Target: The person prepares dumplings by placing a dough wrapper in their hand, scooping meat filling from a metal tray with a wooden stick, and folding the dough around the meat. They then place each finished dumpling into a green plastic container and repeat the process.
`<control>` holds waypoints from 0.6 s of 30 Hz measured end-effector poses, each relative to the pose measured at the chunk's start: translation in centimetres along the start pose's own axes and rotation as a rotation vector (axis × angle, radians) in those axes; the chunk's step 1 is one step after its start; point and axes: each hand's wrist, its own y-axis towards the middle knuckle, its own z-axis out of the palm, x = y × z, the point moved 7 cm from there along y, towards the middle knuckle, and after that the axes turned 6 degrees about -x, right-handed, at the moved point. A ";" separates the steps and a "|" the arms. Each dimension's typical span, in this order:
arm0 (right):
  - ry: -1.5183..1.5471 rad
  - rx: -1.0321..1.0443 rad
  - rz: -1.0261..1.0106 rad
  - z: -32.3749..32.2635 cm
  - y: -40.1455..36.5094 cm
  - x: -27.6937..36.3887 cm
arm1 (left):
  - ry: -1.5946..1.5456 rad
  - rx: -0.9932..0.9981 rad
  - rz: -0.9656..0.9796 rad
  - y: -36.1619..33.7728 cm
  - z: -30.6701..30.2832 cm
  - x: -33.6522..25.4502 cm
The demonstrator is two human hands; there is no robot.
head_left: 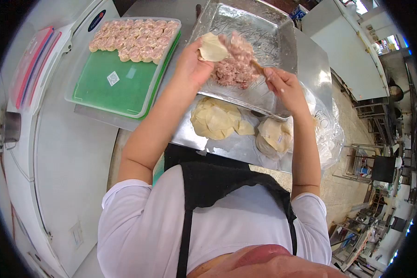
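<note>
Between the thumb and fingers of my left hand (190, 65) is a thin, pale yellow dumpling wrapper (212, 48). It is held over the near left part of a deep metal pan (277, 51). A mound of pink minced meat (234, 74) lies in that pan, beside the wrapper. My right hand (284, 88) is closed around the handle of a wooden spatula (257, 67). Meat covers the spatula's far end, so its blade is hidden. Some meat near the wrapper is blurred. A loose pile of wrappers (213, 119) lies on the metal table just below the pan.
To the left, a clear plastic tray with a green base (99, 88) holds rows of filled dumplings (146, 39). Another wrapper stack (273, 137) and a clear plastic bag (328, 139) lie near my right forearm. A white fridge (74, 153) stands at the left.
</note>
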 end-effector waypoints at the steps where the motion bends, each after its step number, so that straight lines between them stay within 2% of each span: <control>1: 0.056 -0.094 -0.011 -0.7 0.3 0.3 | 0.001 0.007 -0.005 0.1 0.4 0.6; 3: 0.110 -0.126 -0.029 -0.2 0.8 -0.3 | -0.114 0.119 -0.058 0.0 1.9 1.8; 5: -0.174 -0.228 -0.303 0.7 0.7 0.7 | -0.092 0.147 -0.011 -0.8 3.1 2.1; 7: -0.249 -0.198 -0.312 0.0 0.0 0.9 | -0.174 0.080 -0.053 -1.9 3.1 2.2; 9: -0.800 -0.183 -0.436 -1.4 -1.8 4.0 | -0.167 0.063 -0.039 -0.7 1.3 2.5; 12: -0.909 -0.228 -0.418 -1.4 -4.8 7.0 | -0.115 0.062 -0.013 -1.2 0.7 2.5; 15: -0.807 -0.236 -0.542 0.3 -4.5 4.5 | -0.072 0.063 0.005 -3.6 2.8 2.5; 16: -0.869 -0.193 -0.539 -0.3 -4.4 4.5 | -0.073 0.035 0.005 -4.2 3.0 2.6; 18: -0.996 -0.212 -0.489 -1.5 -6.6 8.1 | -0.048 0.023 0.022 -3.7 2.4 2.1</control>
